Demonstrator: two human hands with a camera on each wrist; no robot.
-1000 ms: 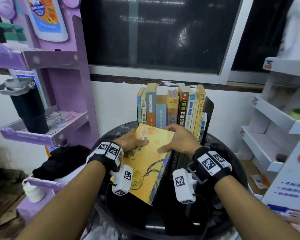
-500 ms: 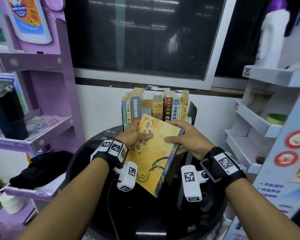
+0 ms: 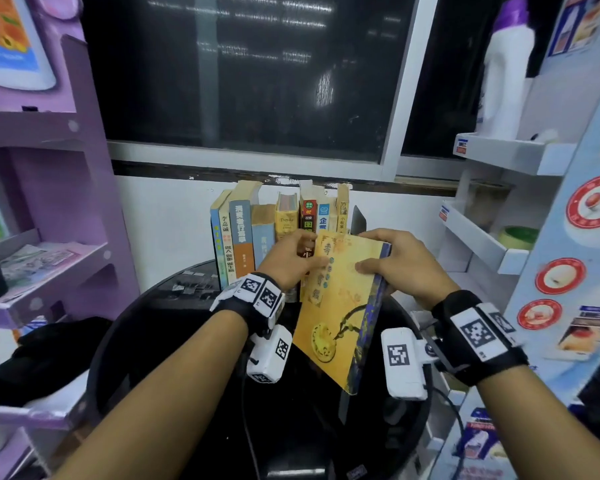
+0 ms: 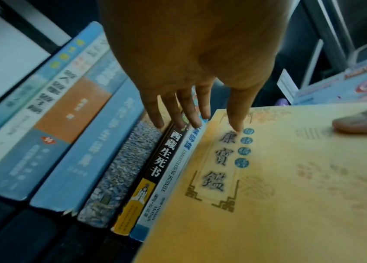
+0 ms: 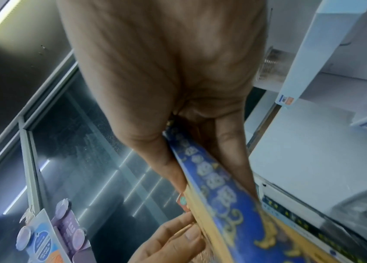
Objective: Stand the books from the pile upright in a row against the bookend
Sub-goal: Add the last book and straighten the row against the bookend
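Observation:
A yellow book (image 3: 340,306) with a blue spine (image 5: 218,186) hangs tilted above the round black table (image 3: 174,323), its top edge at the right end of the row of upright books (image 3: 243,230). My left hand (image 3: 312,252) pinches its upper left corner, thumb on the cover (image 4: 290,178). The left fingers (image 4: 178,115) lie straight on the row's spines (image 4: 88,124). My right hand (image 3: 378,258) grips the spine edge, thumb on the cover and fingers (image 5: 238,160) behind. The black bookend (image 3: 358,218) stands at the row's right end, partly hidden.
A purple shelf unit (image 3: 49,271) stands at the left with a black cloth (image 3: 42,355) below it. White shelves (image 3: 482,237) with a white bottle (image 3: 506,64) close off the right. A dark window (image 3: 257,81) and white wall lie behind the row.
Both hands have lifted the yellow book off the table, up and away toward the right end of the row, and tipped it more upright. The left fingers now touch the row's spines.

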